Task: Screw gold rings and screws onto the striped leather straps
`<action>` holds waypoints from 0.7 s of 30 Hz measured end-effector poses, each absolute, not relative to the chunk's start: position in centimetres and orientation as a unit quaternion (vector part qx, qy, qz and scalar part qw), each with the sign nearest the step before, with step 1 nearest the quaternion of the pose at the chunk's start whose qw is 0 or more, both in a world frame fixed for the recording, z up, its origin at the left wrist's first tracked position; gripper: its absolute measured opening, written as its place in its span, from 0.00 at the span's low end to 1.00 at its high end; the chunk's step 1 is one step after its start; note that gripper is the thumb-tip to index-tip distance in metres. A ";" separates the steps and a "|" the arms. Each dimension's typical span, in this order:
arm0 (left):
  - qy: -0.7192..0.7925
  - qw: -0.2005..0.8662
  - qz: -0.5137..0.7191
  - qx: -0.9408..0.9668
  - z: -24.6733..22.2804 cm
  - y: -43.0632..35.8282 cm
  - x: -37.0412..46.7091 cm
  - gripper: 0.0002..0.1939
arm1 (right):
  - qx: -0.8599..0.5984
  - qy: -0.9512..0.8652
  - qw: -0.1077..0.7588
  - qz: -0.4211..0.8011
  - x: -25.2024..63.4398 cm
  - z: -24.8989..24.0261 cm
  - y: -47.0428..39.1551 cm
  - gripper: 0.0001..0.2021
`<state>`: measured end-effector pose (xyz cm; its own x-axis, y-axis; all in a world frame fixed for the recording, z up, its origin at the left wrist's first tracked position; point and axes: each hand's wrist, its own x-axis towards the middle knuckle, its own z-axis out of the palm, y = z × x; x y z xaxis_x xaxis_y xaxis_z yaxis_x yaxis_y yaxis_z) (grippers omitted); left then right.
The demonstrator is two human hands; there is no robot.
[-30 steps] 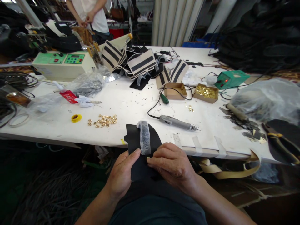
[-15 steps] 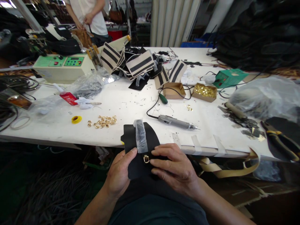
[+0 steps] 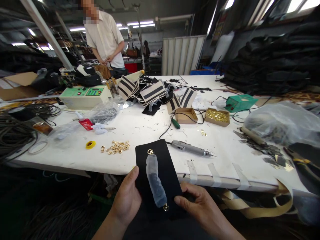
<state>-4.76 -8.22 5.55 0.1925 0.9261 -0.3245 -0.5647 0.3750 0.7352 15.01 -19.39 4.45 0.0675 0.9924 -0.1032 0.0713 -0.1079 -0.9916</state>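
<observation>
A flat black panel (image 3: 170, 170) is held up in front of the table edge. My left hand (image 3: 127, 196) grips its left edge, thumb on the front. On the right edge, near the lower corner, my right hand (image 3: 197, 201) pinches it between thumb and fingers. A strip wrapped in clear plastic (image 3: 155, 181) runs down the panel, with a gold ring fitting (image 3: 150, 151) at its top and another gold fitting (image 3: 165, 207) at its bottom. Several loose gold fittings (image 3: 118, 147) lie beyond on the table, beside a yellow tape roll (image 3: 90, 144).
On the white table (image 3: 140, 133) lie a grey electric screwdriver (image 3: 190, 148), a box of gold pieces (image 3: 217, 116), an open cardboard box (image 3: 186, 116) and striped pieces (image 3: 153, 92). Pliers (image 3: 303, 161) lie right. A person (image 3: 107, 40) stands behind the table.
The panel has been turned and opened out, so the whole plastic-wrapped strip and both gold fittings show. My right hand has moved from beside the fitting to the panel's edge. The view has tilted up.
</observation>
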 end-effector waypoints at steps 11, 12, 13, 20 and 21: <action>0.359 0.693 0.390 0.489 4.9 -8.0 -4.6 0.24 | -0.596 -0.632 0.491 0.060 15.3 7.9 -16.9 0.09; 0.363 0.674 0.378 0.520 5.0 -8.2 -4.7 0.24 | -0.582 -0.663 0.470 0.040 15.1 8.6 -16.2 0.10; 0.366 0.656 0.370 0.547 5.2 -8.3 -4.9 0.24 | -0.573 -0.689 0.443 0.022 14.8 9.2 -15.4 0.11; 0.391 0.557 0.355 0.640 6.3 -9.1 -5.7 0.23 | -0.559 -0.749 0.356 -0.016 13.2 10.0 -12.6 0.07; 0.389 0.556 0.350 0.646 6.4 -9.1 -5.8 0.23 | -0.559 -0.749 0.355 -0.002 13.3 9.9 -12.6 0.06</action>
